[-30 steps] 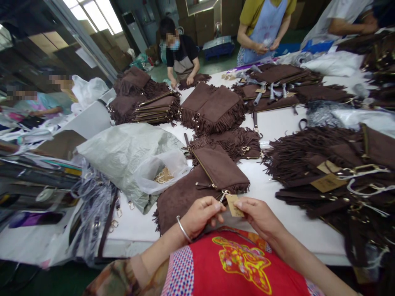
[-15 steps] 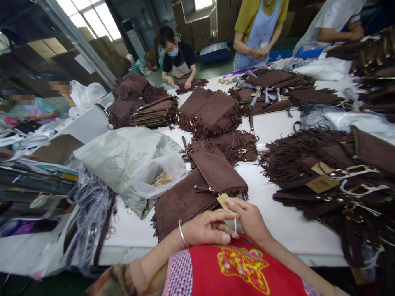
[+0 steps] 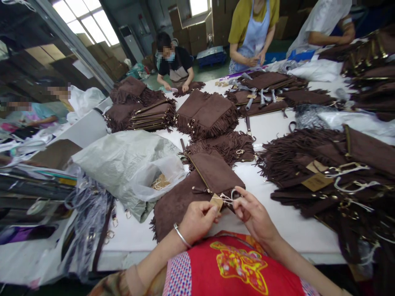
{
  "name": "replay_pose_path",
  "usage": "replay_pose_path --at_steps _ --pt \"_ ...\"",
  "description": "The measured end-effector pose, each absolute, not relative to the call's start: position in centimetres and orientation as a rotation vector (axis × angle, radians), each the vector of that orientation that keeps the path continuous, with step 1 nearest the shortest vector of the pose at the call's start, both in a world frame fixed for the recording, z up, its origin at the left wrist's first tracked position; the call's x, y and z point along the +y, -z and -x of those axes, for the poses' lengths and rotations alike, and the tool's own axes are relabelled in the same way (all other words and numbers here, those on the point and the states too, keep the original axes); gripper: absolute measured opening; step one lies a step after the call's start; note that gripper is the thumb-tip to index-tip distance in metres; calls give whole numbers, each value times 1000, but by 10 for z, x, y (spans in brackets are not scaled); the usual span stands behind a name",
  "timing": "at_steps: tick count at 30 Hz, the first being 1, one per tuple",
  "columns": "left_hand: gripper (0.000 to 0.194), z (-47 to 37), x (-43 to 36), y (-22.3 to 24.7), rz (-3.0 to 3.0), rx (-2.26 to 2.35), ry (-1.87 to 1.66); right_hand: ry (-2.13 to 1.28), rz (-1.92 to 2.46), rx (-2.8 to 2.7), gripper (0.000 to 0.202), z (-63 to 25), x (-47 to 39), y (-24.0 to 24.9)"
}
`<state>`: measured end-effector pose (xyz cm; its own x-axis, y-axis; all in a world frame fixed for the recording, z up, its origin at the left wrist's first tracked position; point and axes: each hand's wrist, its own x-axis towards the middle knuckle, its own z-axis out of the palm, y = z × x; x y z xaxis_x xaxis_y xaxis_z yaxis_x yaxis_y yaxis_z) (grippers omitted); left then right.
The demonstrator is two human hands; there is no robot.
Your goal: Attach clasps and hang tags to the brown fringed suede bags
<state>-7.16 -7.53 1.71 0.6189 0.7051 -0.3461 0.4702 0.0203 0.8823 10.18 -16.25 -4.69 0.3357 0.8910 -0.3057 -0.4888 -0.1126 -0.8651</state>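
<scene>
My left hand (image 3: 197, 222), with a silver bangle at the wrist, pinches a tan hang tag (image 3: 217, 201) between thumb and fingers. From the tag a white string (image 3: 227, 198) stretches to my right hand (image 3: 255, 214). That hand grips the string, which loops about its raised fingers. Just beyond both hands lies a brown fringed pouch (image 3: 217, 170) with a gold zipper. It rests partly on another brown pouch (image 3: 177, 207). Both hands are in front of the red apron at the table's near edge.
Left of the pouches, a pale plastic sack (image 3: 123, 164) stands beside a clear bag (image 3: 145, 185) holding tags. A large heap of fringed pouches (image 3: 296, 156) with tags and straps is at right. More stacked pouches (image 3: 206, 111) lie farther back. Co-workers (image 3: 175, 65) stand around the table.
The tag has passed from my right hand to my left. My right hand now holds the string, drawn out and looped, and my hands have moved apart.
</scene>
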Motion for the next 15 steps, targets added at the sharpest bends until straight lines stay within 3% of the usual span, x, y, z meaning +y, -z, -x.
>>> replay_pose_path --at_steps 7,11,15 --pt "38 91 -70 -70 -1436 519 -18 -846 1651 -426 66 -129 -147 74" --pt "42 78 -70 -81 -1525 351 -52 -1158 1479 -273 58 -135 -123 72" --pt "56 59 -70 -60 -1587 156 -3 -1256 1279 -130 32 -141 -93 57"
